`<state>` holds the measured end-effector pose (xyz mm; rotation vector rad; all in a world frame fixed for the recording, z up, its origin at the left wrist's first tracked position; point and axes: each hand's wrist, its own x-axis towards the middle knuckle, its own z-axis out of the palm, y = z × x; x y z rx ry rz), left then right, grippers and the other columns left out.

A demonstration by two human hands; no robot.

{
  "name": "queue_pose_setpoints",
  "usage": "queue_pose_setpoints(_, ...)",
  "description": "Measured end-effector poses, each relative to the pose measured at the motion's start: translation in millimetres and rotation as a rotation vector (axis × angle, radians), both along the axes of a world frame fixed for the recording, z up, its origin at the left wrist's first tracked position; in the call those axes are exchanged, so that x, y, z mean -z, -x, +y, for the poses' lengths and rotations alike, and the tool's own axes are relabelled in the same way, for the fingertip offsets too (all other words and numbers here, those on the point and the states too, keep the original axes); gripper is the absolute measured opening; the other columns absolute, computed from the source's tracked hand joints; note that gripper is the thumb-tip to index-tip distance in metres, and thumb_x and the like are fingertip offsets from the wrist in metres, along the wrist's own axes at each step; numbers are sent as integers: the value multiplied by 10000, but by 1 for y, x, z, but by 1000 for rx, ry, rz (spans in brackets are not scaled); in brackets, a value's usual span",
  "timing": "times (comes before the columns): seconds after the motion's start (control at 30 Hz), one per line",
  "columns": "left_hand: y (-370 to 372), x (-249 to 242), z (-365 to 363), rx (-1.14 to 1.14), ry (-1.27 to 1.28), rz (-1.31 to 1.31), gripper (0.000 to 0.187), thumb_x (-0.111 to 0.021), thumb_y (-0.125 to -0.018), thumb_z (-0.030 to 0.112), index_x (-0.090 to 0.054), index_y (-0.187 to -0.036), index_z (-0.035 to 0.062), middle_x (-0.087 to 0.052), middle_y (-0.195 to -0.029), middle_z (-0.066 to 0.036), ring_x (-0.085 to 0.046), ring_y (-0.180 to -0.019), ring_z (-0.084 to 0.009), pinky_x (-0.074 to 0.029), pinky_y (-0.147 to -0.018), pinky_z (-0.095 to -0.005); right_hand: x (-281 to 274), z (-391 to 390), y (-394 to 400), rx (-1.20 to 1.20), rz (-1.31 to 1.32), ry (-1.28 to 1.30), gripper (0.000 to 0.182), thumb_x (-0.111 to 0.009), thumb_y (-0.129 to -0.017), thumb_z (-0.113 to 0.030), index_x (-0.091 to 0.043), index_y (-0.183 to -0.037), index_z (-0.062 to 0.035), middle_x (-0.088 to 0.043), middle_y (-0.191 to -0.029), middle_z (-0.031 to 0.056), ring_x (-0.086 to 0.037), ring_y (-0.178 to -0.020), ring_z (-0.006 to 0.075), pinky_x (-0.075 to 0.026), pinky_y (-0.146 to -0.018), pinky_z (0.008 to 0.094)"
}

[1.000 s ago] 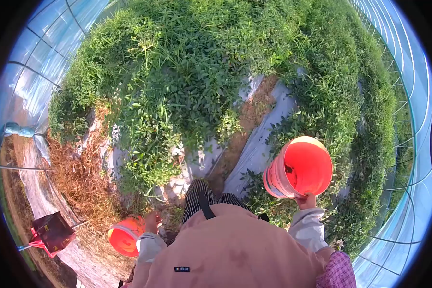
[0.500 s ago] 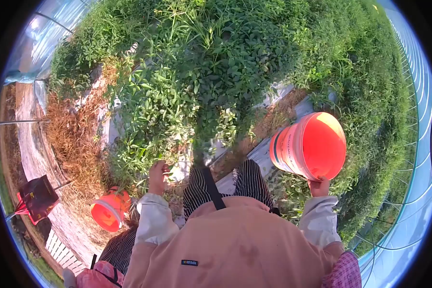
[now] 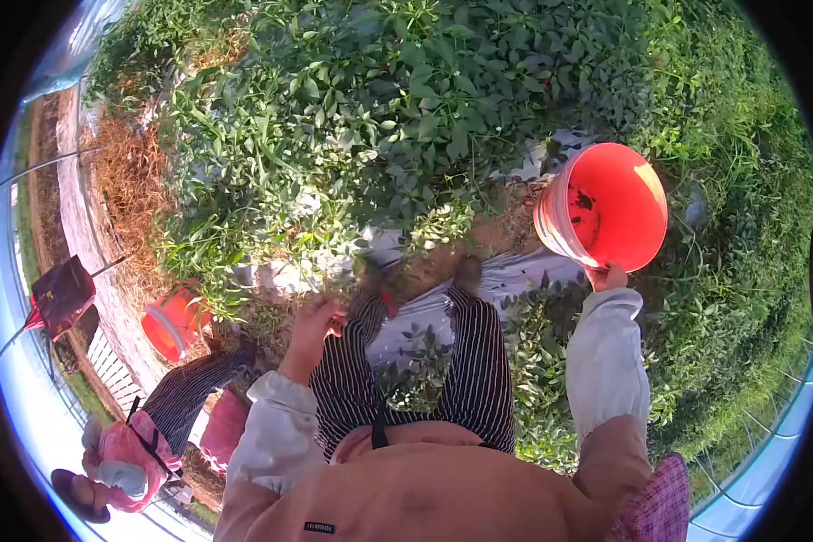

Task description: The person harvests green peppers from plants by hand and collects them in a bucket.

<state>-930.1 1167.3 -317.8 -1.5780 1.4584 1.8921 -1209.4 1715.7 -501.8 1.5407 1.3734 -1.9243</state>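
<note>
An orange bucket [image 3: 620, 206] hangs tilted at my right, its mouth facing me, with a few dark bits on its inner bottom. My right hand [image 3: 609, 278] grips the rim at its near edge. In front of my left thigh, my left hand [image 3: 316, 325] is raised with its fingers curled in; whatever they hold, if anything, is hidden. Low leafy green plants [image 3: 334, 135] grow just beyond that hand, and it is apart from them. My striped trouser legs [image 3: 474, 361] stand over the strip of ground between plant rows.
Pale plastic sheeting [image 3: 415, 321] covers ground around my feet. A second orange bucket [image 3: 173, 323] sits at the left, near another person [image 3: 131, 452] in pink and striped clothing. Beyond is a dark box-like object [image 3: 63, 298]. Dense plants [image 3: 732, 316] line the right side.
The bucket in my right hand has moved up, and its inside bottom now shows. My view has shifted, showing more of my legs and the other person. My left hand stays curled.
</note>
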Motion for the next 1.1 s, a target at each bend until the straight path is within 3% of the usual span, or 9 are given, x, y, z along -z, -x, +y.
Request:
queue_pose_setpoints(0.13, 2, 57, 26, 48, -72, -82, 152, -590, -891, 197, -610, -921, 50, -602, -738, -29, -581, -625, -114, -450, -510, -226, 84, -30, 32, -331, -133, -263, 200, -518, -826, -131, -551, -947, 25, -630, -833, 185, -637, -699, 330, -568, -636, 454)
queue_pose_setpoints(0.37, 30, 145, 56, 294, -17, -122, 124, -604, -874, 199, -614, -900, 78, -591, -733, -1, -591, -696, -112, -469, -584, -250, 125, 31, -5, -139, -130, -359, 219, -497, -835, -161, -550, -963, 8, -636, -818, 163, -641, -657, 307, -548, -573, 424)
queue_pose_setpoints(0.53, 102, 179, 71, 927, 693, 397, 168, -631, -822, 153, -631, -951, 46, -598, -806, -83, -598, -746, -202, -495, -624, -341, 141, 44, -27, -68, -128, -330, 233, -482, -841, -183, -549, -974, -4, -640, -807, 148, -643, -626, 291, -534, -528, 403)
queue_pose_setpoints(0.8, 182, 293, 38, 280, 898, 475, 157, -654, -781, 32, -632, -936, 23, -596, -817, -81, -581, -700, -166, -468, -609, -278, 73, -3, -53, -150, 47, -251, 378, -504, -918, -375, -549, -1044, -22, -644, -864, 147, -653, -753, 256, -528, -606, 347)
queue_pose_setpoints(0.87, 186, 306, 32, 443, 949, 488, 190, -668, -756, 21, -621, -940, 21, -590, -801, -88, -577, -667, -210, -473, -596, -304, 65, -37, -73, -191, 149, -198, 487, -505, -918, -488, -549, -1066, -26, -641, -869, 151, -643, -757, 247, -523, -622, 330)
queue_pose_setpoints(0.97, 181, 304, 42, 861, 1212, 935, 257, -731, -686, 39, -614, -915, 50, -580, -807, -104, -567, -669, -279, -464, -579, -342, 119, -19, -112, -634, 150, -35, 430, -521, -935, -410, -602, -975, 11, -648, -895, 141, -642, -754, 229, -534, -628, 336)
queue_pose_setpoints(1.0, 178, 304, 55, 1055, 1263, 959, 344, -777, -660, 157, -625, -956, 70, -598, -866, -93, -595, -736, -283, -484, -607, -351, 147, -24, -107, -750, 84, -168, 339, -562, -926, -293, -625, -938, 40, -654, -903, 110, -635, -790, 192, -517, -663, 311)
queue_pose_setpoints(1.03, 177, 308, 71, 1233, 1282, 959, 495, -789, -652, 298, -622, -1074, 99, -593, -990, -92, -600, -894, -291, -495, -725, -374, 165, -76, -91, -674, 431, -280, 239, -579, -905, -184, -634, -970, 40, -651, -878, 67, -604, -800, 138, -485, -711, 268)
queue_pose_setpoints(1.1, 178, 315, 98, 1510, 1285, 862, 690, -744, -681, 387, -518, -1285, 138, -551, -1131, -87, -521, -1110, -282, -435, -892, -392, 201, -114, -52, -1102, 441, -336, 193, -561, -905, -119, -635, -1026, 13, -633, -845, 30, -564, -792, 93, -458, -741, 240)
